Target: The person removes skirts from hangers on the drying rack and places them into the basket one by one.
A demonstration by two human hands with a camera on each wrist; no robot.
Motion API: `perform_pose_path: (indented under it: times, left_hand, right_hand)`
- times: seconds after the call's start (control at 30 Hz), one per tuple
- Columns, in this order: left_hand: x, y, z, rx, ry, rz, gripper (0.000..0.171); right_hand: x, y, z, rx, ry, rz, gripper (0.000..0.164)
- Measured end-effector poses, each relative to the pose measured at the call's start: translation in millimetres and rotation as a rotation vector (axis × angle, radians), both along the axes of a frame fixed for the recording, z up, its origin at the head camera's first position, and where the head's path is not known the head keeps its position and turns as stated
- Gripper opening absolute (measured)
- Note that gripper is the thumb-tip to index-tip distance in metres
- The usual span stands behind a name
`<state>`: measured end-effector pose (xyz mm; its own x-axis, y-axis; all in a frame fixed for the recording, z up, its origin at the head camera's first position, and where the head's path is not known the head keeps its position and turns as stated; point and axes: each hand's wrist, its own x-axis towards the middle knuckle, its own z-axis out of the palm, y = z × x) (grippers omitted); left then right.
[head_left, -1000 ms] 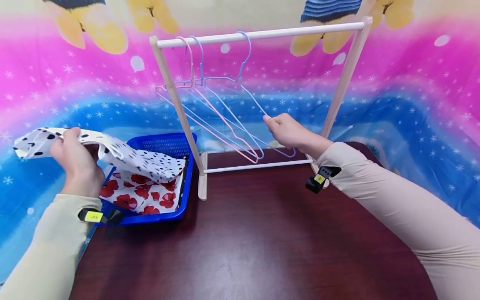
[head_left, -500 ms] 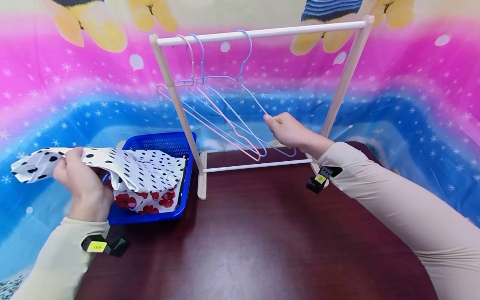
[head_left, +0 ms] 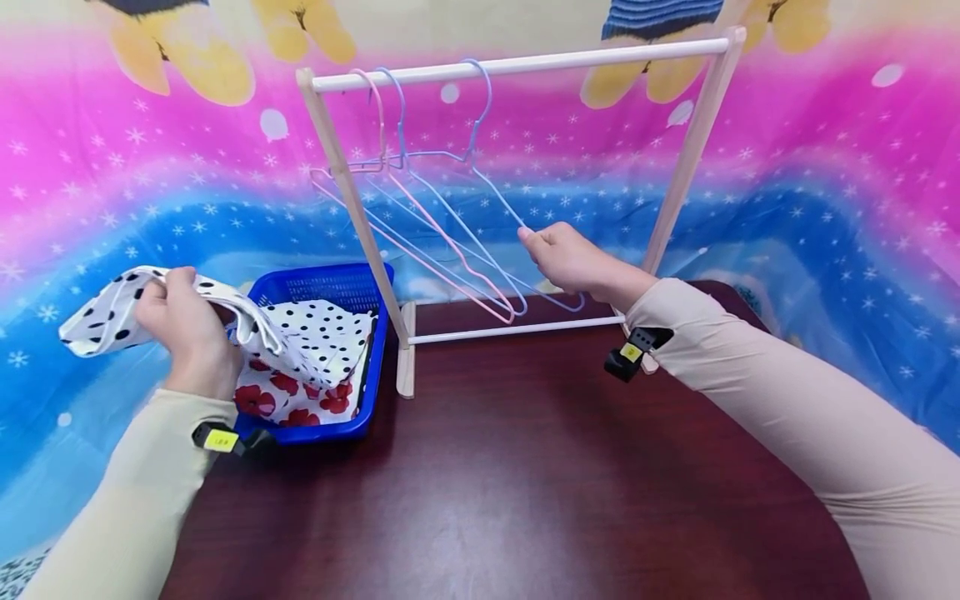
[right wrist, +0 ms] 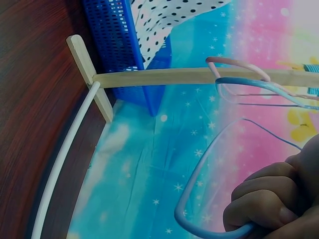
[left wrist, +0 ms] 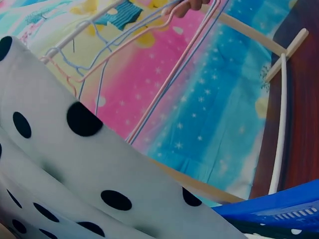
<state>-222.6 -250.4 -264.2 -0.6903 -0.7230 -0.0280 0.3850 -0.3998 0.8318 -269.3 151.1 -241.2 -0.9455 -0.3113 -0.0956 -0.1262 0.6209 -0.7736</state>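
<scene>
White cloth with black polka dots [head_left: 322, 329] is gripped by my left hand [head_left: 191, 333] above the left side of a blue basket [head_left: 300, 435]. One end of the cloth sticks out left of the hand, and the rest drapes into the basket over a white cloth with red flowers [head_left: 288, 408]. In the left wrist view the dotted fabric [left wrist: 84, 154] fills the lower left. My right hand [head_left: 573, 258] holds the sloping arm of a blue hanger [head_left: 495, 196], whose hook sits on the rack's top bar. Curled fingers [right wrist: 264, 199] around the hanger show in the right wrist view.
A wooden rack [head_left: 693, 150] with a white top bar [head_left: 600, 60] stands on the dark red table [head_left: 510, 467]. Left on the bar hang a pink hanger [head_left: 420, 208] and another blue hanger [head_left: 457, 221]. A patterned curtain [head_left: 825, 208] surrounds the table.
My left hand has moved right and slightly down overall with the dotted cloth, dipping and then rising a little. The right hand and its hanger have shifted slightly left.
</scene>
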Motion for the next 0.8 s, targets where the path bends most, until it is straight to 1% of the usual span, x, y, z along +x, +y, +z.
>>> perform_pose_path:
  times: [0.2, 0.27, 0.37, 0.47, 0.53, 0.6, 0.7, 0.8]
  left_hand:
    - [-20.0, 3.2, 2.6, -0.153, -0.099, -0.009, 0.038]
    - [-25.6, 3.3, 2.7, -0.196, -0.143, -0.025, 0.036]
    - [-35.0, 2.4, 1.0, -0.245, -0.195, -0.028, 0.035]
    - [-43.9, -1.6, -2.6, -0.259, -0.242, -0.014, 0.035]
    - [-49.1, -6.0, -6.2, -0.246, -0.263, -0.008, 0.036]
    - [-53.0, -11.0, -9.8, -0.222, -0.290, -0.019, 0.034]
    - [-58.5, -16.3, -15.3, -0.216, -0.330, -0.059, 0.028]
    - [-64.6, -17.5, -20.6, -0.298, -0.395, -0.098, 0.024]
  right_hand:
    - [0.0, -2.4, 1.7, 0.016, -0.004, 0.001, 0.058]
    - [-0.1, -2.5, 1.8, 0.015, -0.005, 0.002, 0.058]
    - [-0.6, -2.0, 1.7, 0.014, -0.005, 0.000, 0.057]
    - [-1.3, -2.2, 1.5, 0.013, -0.007, -0.001, 0.057]
    - [-1.4, -3.1, 1.6, 0.013, -0.006, 0.001, 0.057]
    - [-1.6, -4.0, 1.5, 0.013, -0.009, 0.004, 0.057]
    - [-1.3, -4.5, 1.3, 0.017, -0.010, 0.004, 0.057]
    - [-0.8, -4.2, 1.2, 0.020, -0.008, -0.003, 0.057]
